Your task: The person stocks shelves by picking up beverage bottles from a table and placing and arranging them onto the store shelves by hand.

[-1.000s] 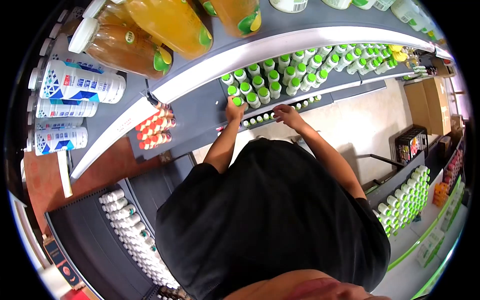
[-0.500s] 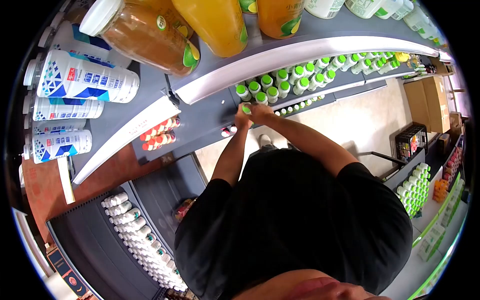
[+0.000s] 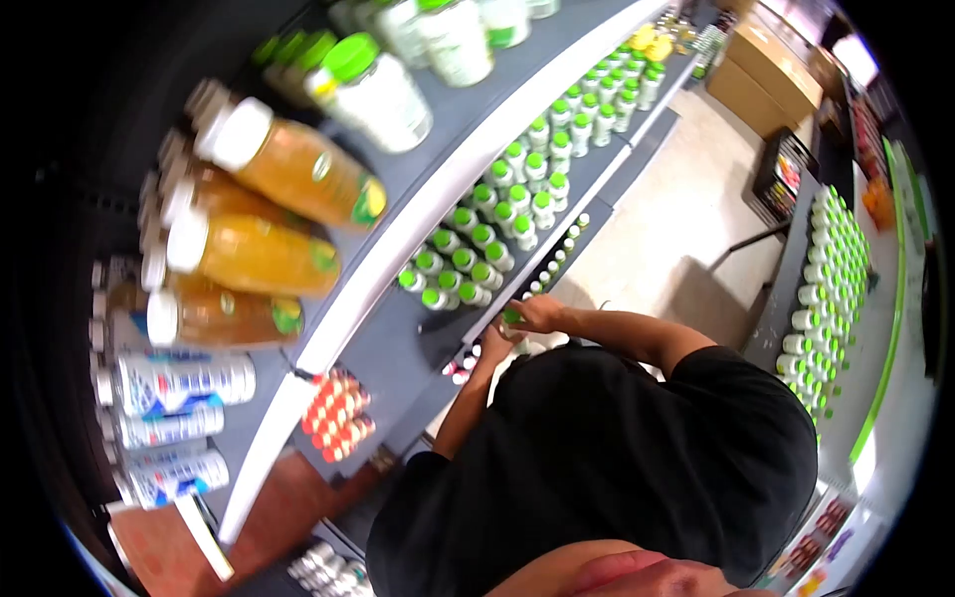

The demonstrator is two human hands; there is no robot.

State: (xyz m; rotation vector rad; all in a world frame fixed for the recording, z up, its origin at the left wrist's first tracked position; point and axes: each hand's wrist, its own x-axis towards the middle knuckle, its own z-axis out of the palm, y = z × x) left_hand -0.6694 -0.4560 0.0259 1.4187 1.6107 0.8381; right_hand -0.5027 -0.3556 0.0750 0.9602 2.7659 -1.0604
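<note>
Close in front of my body, both hands are together on one small bottle with a green cap [image 3: 511,315]. My left hand [image 3: 497,343] is wrapped round its body, which is mostly hidden. At the cap, the fingers of my right hand [image 3: 538,313] are closed from the right side. Just beyond my hands, rows of white bottles with green caps [image 3: 483,237] stand on a grey shelf [image 3: 383,318]. Smaller white-capped bottles [image 3: 557,256] line a lower level beside my right hand, and a few more [image 3: 465,365] are left of my left hand.
An upper shelf with a white front edge [image 3: 418,174] carries large amber drink bottles [image 3: 259,249] and white-and-blue bottles [image 3: 184,383]. Red-capped bottles [image 3: 338,413] stand lower left. At the right are a cardboard box [image 3: 761,80], a black basket [image 3: 781,174] and another green-capped display [image 3: 826,284].
My view has turned, so the shelves now slant up to the right. My hands have drawn back from the green-capped rows toward my body, with the bottle still between them.
</note>
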